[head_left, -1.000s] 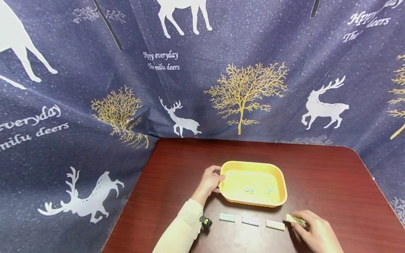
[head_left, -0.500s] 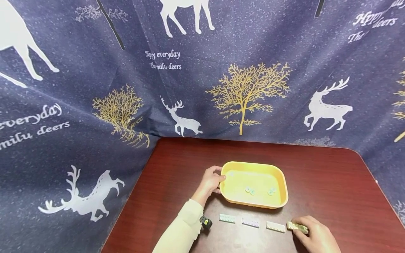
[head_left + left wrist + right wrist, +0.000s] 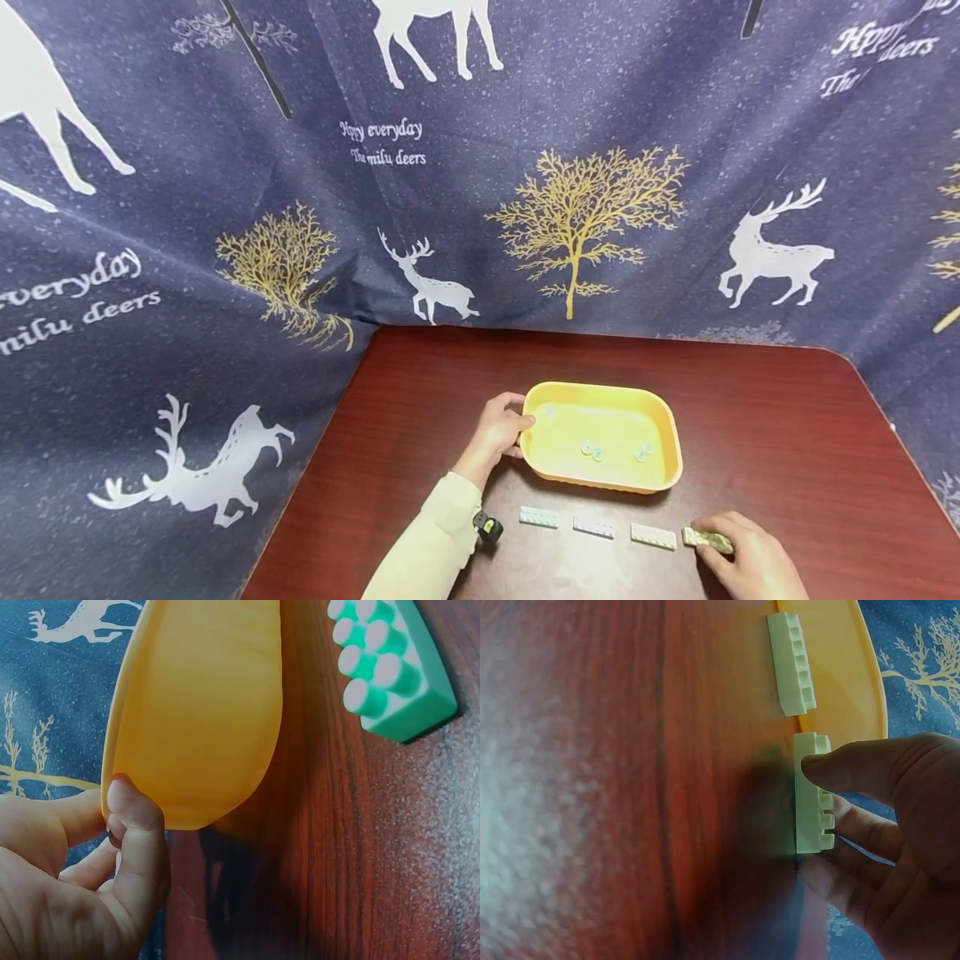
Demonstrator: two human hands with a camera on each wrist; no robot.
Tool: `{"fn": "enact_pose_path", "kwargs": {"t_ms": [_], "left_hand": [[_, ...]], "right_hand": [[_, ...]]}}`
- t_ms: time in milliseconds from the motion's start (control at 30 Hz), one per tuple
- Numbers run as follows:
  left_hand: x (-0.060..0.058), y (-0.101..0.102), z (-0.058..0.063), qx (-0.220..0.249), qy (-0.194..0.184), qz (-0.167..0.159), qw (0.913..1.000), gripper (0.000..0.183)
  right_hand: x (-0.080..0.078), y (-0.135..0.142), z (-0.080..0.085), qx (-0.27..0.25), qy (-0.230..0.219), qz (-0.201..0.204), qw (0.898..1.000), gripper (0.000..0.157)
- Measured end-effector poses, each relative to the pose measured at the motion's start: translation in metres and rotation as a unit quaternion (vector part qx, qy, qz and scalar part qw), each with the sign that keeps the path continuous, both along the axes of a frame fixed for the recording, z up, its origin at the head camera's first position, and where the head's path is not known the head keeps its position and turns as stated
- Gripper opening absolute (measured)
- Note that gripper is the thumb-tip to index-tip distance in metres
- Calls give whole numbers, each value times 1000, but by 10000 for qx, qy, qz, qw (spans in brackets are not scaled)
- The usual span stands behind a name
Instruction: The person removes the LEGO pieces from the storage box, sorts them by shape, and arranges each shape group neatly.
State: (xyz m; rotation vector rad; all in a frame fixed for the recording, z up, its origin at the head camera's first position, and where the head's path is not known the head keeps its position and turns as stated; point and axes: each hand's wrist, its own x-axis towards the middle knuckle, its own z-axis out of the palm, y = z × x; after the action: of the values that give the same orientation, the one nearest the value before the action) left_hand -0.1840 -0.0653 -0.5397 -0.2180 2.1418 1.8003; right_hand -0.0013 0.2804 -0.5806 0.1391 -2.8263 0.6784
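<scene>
My left hand point(image 3: 497, 429) grips the left end of a yellow plastic tub point(image 3: 592, 481), its thumb over the rim. The left wrist view shows that thumb and fingers pinching the tub wall. At the right end of a row of building blocks, my right hand point(image 3: 750, 554) holds a pale yellow-green building block point(image 3: 807, 810) between thumb and fingers. Left of it lie a cream block point(image 3: 653, 536), a pale lilac block point(image 3: 593, 527) and a green block point(image 3: 538, 517). The held block lines up with the row, a small gap from the cream one.
Several small round pale pieces point(image 3: 597, 455) lie on the tub's floor. The red-brown wooden table point(image 3: 795, 433) extends to both sides and behind the tub. A dark blue deer-print cloth point(image 3: 465, 192) hangs along the table's back and left edges.
My right hand has lowered the yellow-green block slightly toward the front and turned it in line with the row. The left hand and tub stay put.
</scene>
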Motion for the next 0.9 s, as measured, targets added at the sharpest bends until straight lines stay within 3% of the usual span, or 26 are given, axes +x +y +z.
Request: {"fn": "enact_pose_path", "kwargs": {"t_ms": [300, 900], "left_hand": [[1, 0, -1, 21, -3, -8, 10000, 41], [-4, 1, -5, 46, 69, -87, 9999, 45]], "right_hand": [[1, 1, -5, 189, 101, 148, 9997, 32], [1, -2, -4, 27, 231, 253, 9994, 39]]}}
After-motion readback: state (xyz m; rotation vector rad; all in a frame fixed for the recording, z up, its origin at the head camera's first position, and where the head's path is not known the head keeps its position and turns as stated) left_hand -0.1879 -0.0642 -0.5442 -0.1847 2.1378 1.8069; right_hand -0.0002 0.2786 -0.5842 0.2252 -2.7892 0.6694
